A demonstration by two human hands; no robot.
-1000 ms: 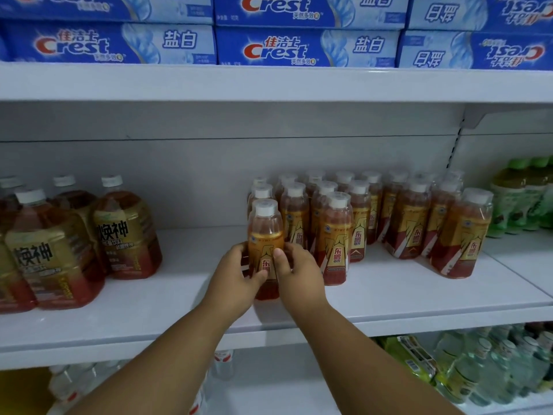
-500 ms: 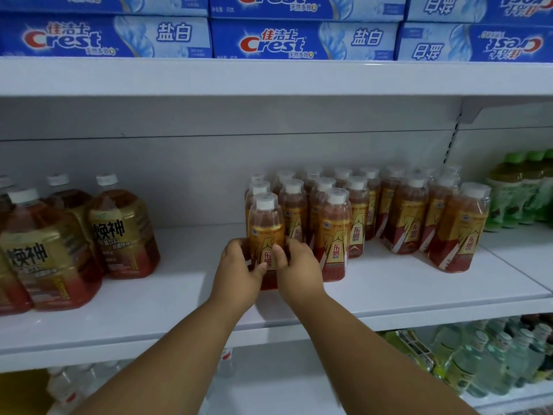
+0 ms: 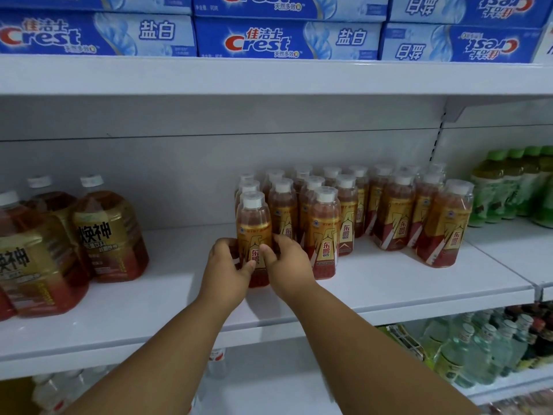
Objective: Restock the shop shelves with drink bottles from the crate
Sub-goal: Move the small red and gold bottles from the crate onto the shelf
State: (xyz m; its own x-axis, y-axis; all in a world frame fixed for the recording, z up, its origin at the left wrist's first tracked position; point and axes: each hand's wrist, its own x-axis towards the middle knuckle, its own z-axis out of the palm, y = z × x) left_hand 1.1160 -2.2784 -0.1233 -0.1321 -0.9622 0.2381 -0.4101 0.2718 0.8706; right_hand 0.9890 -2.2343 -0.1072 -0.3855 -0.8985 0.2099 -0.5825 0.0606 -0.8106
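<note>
Left hand and right hand both clamped on amber bottle, label "东鹏", frame centre, upright on white shelf; Crest boxes along top; "焕神" jugs left.

A shop: stocked shelves of toothpaste boxes, seemingly drink bottles.
</note>
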